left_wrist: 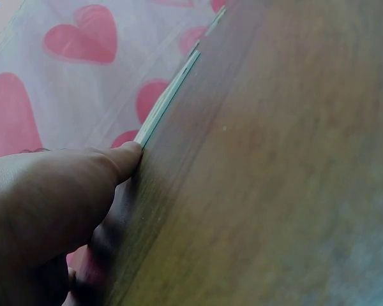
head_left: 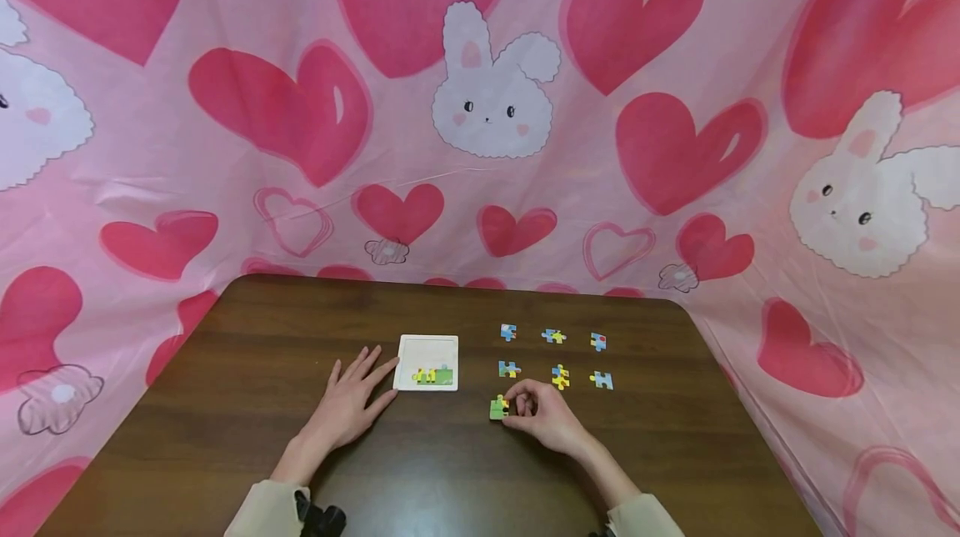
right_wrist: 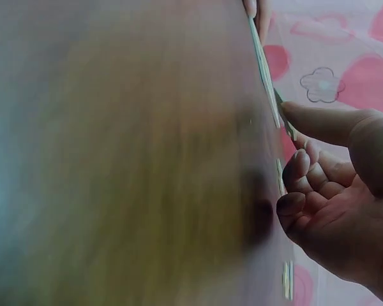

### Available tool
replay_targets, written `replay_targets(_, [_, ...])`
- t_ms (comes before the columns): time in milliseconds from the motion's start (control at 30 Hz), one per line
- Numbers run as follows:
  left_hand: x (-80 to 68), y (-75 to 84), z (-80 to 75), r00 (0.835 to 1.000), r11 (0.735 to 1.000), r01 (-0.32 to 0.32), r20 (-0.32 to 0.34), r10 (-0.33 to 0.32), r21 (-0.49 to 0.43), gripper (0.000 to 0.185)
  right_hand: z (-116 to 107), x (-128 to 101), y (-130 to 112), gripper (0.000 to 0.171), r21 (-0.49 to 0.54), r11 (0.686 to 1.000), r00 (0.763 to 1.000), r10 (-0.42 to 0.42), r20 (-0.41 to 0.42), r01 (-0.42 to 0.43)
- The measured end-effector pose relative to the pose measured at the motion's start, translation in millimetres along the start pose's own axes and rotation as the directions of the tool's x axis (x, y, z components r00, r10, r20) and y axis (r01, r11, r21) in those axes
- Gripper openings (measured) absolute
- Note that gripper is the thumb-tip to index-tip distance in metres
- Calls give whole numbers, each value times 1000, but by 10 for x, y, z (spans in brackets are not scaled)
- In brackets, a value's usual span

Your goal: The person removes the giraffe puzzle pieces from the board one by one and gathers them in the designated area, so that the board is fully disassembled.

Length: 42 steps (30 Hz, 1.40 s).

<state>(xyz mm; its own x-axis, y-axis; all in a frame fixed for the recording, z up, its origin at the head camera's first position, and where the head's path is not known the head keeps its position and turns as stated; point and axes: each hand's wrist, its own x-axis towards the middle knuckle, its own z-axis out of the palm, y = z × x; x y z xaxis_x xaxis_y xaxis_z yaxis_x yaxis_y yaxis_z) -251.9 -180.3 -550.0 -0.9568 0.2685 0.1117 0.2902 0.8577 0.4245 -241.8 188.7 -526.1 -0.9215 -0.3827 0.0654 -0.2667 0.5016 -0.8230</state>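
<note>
Green piece (head_left: 498,409) sits pinched at my right hand (head_left: 542,415) grip's fingertips on the worktop (head_left: 225,404), just right of the white tray (head_left: 427,344), which lies leftward; my left hand (head_left: 352,404) rests flat, fingers spread, touching the tray's left edge

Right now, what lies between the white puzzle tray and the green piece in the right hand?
Only bare brown table, per the head view: white puzzle tray, then bare wood, then green piece pinched by the right hand.

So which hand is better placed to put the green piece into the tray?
Probably the right hand: it already pinches the green piece, while the left hand lies flat, touching the tray.
</note>
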Motion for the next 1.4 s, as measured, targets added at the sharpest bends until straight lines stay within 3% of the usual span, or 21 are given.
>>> replay_targets(433, [-19,24,0,998,999,-32,-56,30,-31,61,-85,-162,43,26,-28,1000,999,14,37,-13])
replay_targets(633, [-12,24,-5,1000,1000,-4,-15,3,-21,61,-41,-119,45,29,-39,999,1000,-3,4,4])
replay_targets(767, [-2,20,-6,1000,1000,10,-3,-10,1,61,57,34,122,30,-62,983,984,-176,-35,174])
replay_targets(867, [0,20,0,1000,1000,2,-13,-2,0,61,138,163,30,30,-69,974,976,-217,-27,214])
replay_targets(1000, [-3,20,14,1000,1000,-3,-25,3,-11,61,250,340,-256,33,-33,995,995,-95,3,95])
replay_targets(1133, [-5,-8,40,1000,1000,-1,-29,1,-11,62,420,552,-379,33,-22,999,999,-49,25,49])
replay_targets(1333, [7,-22,49,1000,1000,-2,-27,2,-3,65,640,788,-449,35,-47,996,996,-77,39,79])
replay_targets(1400, [4,8,-4,1000,1000,15,2,-15,6,67,697,860,-449,37,-87,992,996,-84,38,87])
